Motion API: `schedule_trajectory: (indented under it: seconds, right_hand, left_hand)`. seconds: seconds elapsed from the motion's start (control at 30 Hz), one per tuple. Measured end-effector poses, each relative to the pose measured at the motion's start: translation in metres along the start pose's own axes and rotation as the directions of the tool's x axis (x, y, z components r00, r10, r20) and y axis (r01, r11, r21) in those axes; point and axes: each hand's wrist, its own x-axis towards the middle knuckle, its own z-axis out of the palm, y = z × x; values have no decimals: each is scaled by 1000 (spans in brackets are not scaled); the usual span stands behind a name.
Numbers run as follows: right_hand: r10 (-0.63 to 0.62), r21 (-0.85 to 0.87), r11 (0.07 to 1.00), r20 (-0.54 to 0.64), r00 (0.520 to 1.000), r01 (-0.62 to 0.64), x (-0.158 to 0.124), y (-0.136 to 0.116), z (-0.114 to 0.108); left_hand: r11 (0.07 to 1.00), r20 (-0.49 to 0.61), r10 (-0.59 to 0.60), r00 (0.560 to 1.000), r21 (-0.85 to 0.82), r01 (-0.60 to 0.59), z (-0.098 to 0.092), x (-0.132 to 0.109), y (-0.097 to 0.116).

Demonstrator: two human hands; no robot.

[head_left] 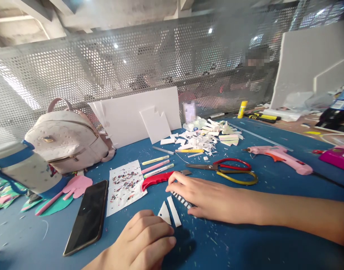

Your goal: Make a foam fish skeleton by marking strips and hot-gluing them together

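My right hand [200,193] lies over a black-and-white striped object [182,200], fingers and thumb curved around it and covering most of it. Low in the view, my left hand [145,240] is curled with its fingers together; whatever may be inside is hidden. Just beyond its fingertips are a small white triangular foam piece [164,213] with a dark dot and a narrow white foam strip [174,211]. A red-handled utility knife [157,180] rests by my right fingertips, its blade partly showing. Red-and-yellow-handled scissors [231,168] lie behind my right hand.
A phone [87,217], a speckled paper sheet [125,183] and several markers [157,166] lie left of centre. White foam scraps [202,137] are heaped at the back. A pink glue gun [284,157] is on the right; a backpack [68,138] and tumbler [26,168] stand left.
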Motion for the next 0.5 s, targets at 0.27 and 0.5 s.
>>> schedule_trajectory:
  seconds: [0.27, 0.5]
  right_hand:
    - [5, -5, 1000, 15, 1000, -5, -1, -5, 0]
    - [24, -104, 994, 21, 1000, -21, 2, -8, 1]
  left_hand:
    - [1000, 8, -3, 1000, 13, 3, -2, 0, 1]
    - [1000, 10, -5, 1000, 14, 5, -1, 2, 2]
